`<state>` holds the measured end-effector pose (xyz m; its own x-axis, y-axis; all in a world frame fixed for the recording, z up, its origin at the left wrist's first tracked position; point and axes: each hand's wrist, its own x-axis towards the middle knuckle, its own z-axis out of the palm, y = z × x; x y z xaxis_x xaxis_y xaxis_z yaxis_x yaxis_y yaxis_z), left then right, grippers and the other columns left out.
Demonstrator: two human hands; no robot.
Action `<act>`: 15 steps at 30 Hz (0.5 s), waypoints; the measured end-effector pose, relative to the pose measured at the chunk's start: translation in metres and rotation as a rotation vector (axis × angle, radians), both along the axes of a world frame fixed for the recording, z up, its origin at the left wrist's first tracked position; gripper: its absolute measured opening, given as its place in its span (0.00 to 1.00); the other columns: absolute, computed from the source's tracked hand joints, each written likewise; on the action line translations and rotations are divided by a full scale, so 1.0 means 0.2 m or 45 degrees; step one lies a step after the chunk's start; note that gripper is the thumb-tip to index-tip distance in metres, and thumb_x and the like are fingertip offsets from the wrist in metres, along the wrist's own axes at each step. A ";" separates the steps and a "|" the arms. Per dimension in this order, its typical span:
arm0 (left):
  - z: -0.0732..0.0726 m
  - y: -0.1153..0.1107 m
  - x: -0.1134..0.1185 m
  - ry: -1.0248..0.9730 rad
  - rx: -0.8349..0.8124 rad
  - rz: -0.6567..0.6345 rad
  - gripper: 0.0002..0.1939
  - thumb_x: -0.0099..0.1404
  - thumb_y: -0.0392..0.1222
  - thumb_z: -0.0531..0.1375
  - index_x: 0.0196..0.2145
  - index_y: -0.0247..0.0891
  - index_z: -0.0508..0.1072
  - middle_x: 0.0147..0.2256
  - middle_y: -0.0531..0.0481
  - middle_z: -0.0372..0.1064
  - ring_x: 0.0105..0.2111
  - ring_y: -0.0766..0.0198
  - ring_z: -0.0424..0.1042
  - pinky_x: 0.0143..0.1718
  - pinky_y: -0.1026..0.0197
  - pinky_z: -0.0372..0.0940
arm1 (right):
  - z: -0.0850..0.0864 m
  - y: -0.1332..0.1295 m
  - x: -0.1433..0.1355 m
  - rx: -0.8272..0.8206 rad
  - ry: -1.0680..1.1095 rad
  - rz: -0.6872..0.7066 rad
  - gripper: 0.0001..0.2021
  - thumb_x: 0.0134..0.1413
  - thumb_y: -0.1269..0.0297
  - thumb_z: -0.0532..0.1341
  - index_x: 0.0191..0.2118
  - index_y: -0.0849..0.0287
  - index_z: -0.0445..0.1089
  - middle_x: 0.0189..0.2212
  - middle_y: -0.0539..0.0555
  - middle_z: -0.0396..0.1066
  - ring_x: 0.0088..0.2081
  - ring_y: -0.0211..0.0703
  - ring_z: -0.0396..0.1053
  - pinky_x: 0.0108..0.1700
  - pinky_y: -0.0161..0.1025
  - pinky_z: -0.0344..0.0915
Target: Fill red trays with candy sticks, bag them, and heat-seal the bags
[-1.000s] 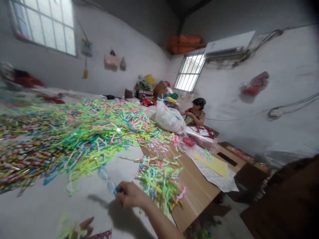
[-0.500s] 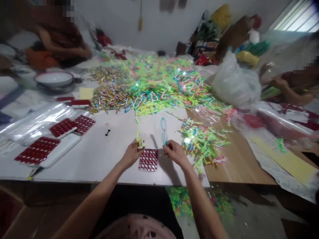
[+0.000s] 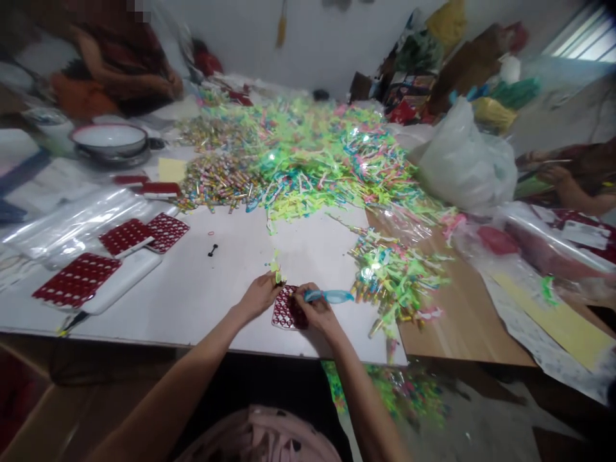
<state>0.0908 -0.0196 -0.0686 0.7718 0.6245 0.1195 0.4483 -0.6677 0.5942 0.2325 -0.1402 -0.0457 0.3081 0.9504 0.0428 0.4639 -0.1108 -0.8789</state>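
Observation:
A dark red card with rows of pale holes (image 3: 283,316) lies on the white tabletop between my hands. My left hand (image 3: 260,294) is closed at its upper left corner, and a small yellow-green piece (image 3: 276,273) sticks up from the fingertips. Over the right part of the card, my right hand (image 3: 315,309) pinches a translucent blue looped piece (image 3: 332,296), which points to the right. The fingers hide the blue piece's held end and part of the card. Whether the right fingertips touch the card, I cannot tell.
A large heap of green, blue and pink pieces (image 3: 312,173) spreads beyond, with a smaller pile (image 3: 394,276) at right. Red cards (image 3: 77,279) and a white tray (image 3: 128,282) lie left. A white plastic bag (image 3: 464,160) stands right. Two other people sit at the sides.
My right hand has moved left and down onto the card. The blue piece has swung from upright to pointing right. My left hand keeps its yellow-green piece beside the card.

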 end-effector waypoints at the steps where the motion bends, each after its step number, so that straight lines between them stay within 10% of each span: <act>1: 0.00 -0.01 0.00 0.003 -0.010 0.008 0.07 0.65 0.36 0.51 0.31 0.36 0.68 0.35 0.43 0.67 0.39 0.57 0.68 0.47 0.52 0.63 | 0.00 0.01 -0.01 -0.009 -0.050 -0.027 0.07 0.58 0.61 0.52 0.37 0.57 0.64 0.36 0.54 0.69 0.38 0.41 0.69 0.42 0.37 0.66; 9: 0.05 0.01 -0.08 0.040 -0.167 -0.147 0.05 0.59 0.38 0.55 0.34 0.38 0.69 0.35 0.48 0.68 0.35 0.62 0.68 0.40 0.60 0.66 | 0.07 0.12 -0.16 -0.475 -0.695 0.096 0.10 0.62 0.69 0.51 0.42 0.63 0.69 0.41 0.63 0.71 0.42 0.49 0.70 0.42 0.41 0.65; 15: -0.10 -0.05 -0.11 0.066 -0.061 -0.076 0.11 0.61 0.37 0.52 0.35 0.38 0.73 0.36 0.44 0.70 0.43 0.52 0.69 0.50 0.50 0.64 | 0.11 0.16 -0.21 -0.532 -0.871 0.115 0.13 0.56 0.77 0.52 0.45 0.67 0.68 0.42 0.65 0.71 0.42 0.50 0.70 0.40 0.41 0.66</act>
